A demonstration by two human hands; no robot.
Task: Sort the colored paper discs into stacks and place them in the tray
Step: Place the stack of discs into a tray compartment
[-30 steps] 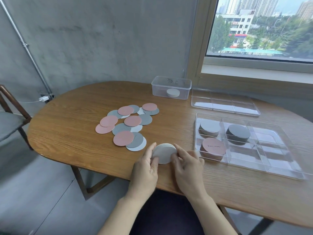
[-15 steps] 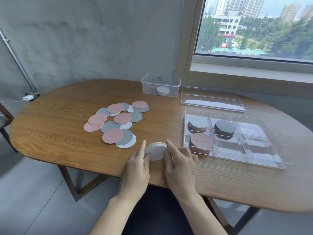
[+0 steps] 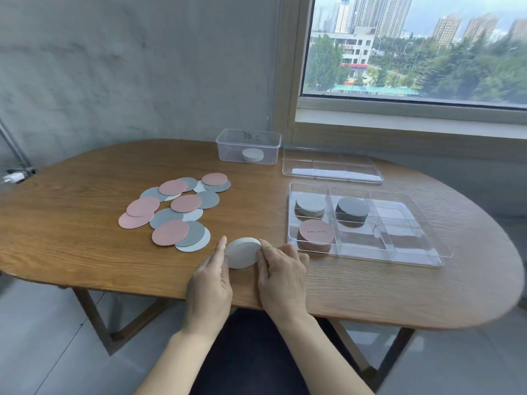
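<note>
A stack of white paper discs [image 3: 243, 252] stands on the table near its front edge. My left hand [image 3: 210, 283] presses its left side and my right hand [image 3: 281, 276] its right side, so both hold the stack between them. Loose pink, grey and white discs [image 3: 174, 210] lie spread to the left. The clear compartment tray [image 3: 410, 249] sits to the right, holding a light grey stack [image 3: 310, 205], a dark grey stack [image 3: 351, 210] and a pink stack [image 3: 316, 233].
A clear plastic box [image 3: 248, 146] with a white disc stack inside stands at the back. A clear tray lid [image 3: 330, 166] lies beside it under the window. The wooden table [image 3: 71, 246] ends just before my wrists.
Both hands have stayed around the white stack, which looks squarer now. The camera has swung right, so the scene sits further left in view.
</note>
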